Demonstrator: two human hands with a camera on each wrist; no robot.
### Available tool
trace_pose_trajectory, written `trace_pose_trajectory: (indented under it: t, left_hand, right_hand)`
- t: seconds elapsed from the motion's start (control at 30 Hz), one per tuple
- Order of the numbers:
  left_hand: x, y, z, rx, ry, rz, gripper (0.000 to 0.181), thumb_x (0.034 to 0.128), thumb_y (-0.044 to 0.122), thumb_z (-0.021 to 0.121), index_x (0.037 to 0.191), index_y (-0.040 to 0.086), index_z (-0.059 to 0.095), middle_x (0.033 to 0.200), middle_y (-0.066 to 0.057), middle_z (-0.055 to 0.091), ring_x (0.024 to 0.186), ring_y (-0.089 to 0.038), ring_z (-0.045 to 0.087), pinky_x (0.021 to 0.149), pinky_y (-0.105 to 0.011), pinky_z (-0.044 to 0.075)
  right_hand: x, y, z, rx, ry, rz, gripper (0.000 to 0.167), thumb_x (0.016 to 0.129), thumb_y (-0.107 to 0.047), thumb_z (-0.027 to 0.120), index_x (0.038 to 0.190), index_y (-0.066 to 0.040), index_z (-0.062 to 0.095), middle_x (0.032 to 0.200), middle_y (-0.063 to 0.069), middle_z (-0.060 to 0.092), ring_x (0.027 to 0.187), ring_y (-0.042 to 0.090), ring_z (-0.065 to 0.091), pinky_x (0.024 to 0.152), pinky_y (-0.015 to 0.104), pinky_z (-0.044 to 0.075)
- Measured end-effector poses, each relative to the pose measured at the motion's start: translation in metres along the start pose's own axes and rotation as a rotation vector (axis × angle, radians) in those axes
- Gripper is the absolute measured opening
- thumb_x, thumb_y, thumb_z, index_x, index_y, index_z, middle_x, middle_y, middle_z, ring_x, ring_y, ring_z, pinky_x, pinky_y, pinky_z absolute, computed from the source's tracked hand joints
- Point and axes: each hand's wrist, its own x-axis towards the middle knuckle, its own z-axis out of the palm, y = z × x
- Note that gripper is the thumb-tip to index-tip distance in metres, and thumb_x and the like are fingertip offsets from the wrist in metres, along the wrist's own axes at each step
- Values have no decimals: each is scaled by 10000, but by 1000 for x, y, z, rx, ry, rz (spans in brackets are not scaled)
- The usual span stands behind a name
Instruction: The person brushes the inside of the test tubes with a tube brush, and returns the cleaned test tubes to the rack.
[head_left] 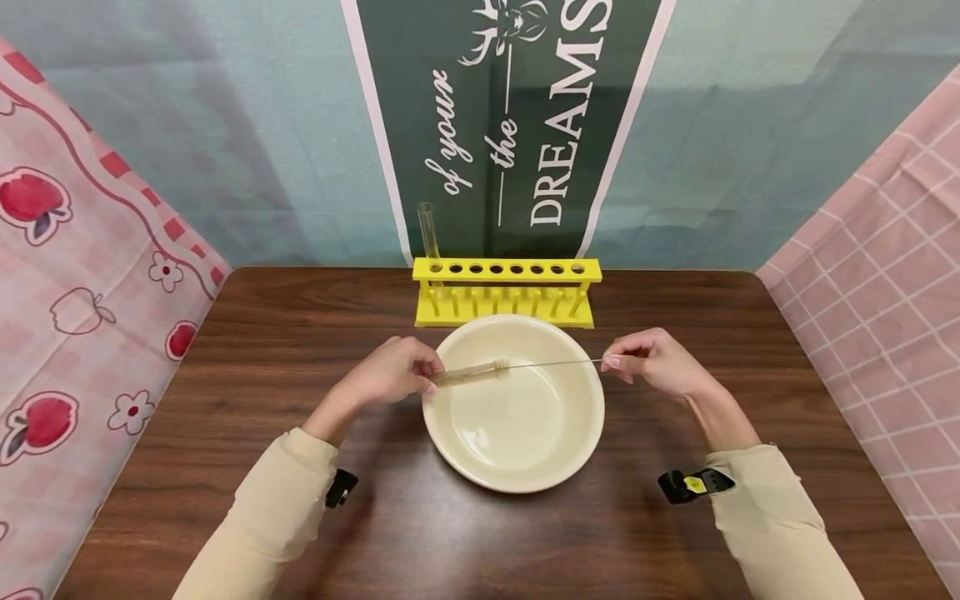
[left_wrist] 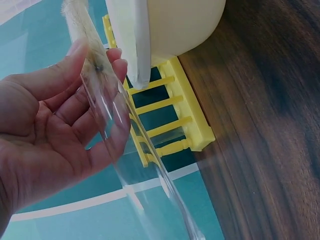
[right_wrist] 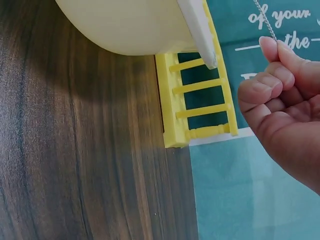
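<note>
Over the cream bowl (head_left: 517, 433), my left hand (head_left: 393, 371) holds a clear test tube (head_left: 459, 377), its fingers curled round the glass. Inside the tube sits the bristle part of a test tube brush (head_left: 502, 367), with some bristles showing at the mouth. The brush's thin twisted wire (head_left: 555, 363) stretches across the bowl to my right hand (head_left: 656, 362), which pinches its end between thumb and forefinger. In the left wrist view, the tube's glass (left_wrist: 142, 172) runs down past my fingers, and the dark tip of the brush shows within it.
Behind the bowl stands a yellow test tube rack (head_left: 431, 320). Another clear test tube (head_left: 427, 229) is upright in its leftmost hole. The brown wooden table (head_left: 300, 325) ends at hanging cloths on the back and both sides.
</note>
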Motion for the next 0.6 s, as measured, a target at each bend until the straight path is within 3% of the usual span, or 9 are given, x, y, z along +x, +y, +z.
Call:
trace_pose_trajectory:
  t: [0.37,0.6]
  left_hand:
    - [9,13,-1,-5,-9,-5,94,744,31,733,797,67,664,671,29,570,640,-102,498,617,-250,423]
    - [14,21,0,8,-4,4,100,738,24,734,771,71,652,665,26,551,655,-111,490,632,-256,415]
  right_hand:
    - [15,-7,14,-46,-58,-97,94,843,56,584,855,75,675,635,183,489,552,258,453,487,273,398]
    - [26,-12,25,-47,-95,-58,96,837,70,581,846,75,676,630,88,489,527,179,413,474,252,352]
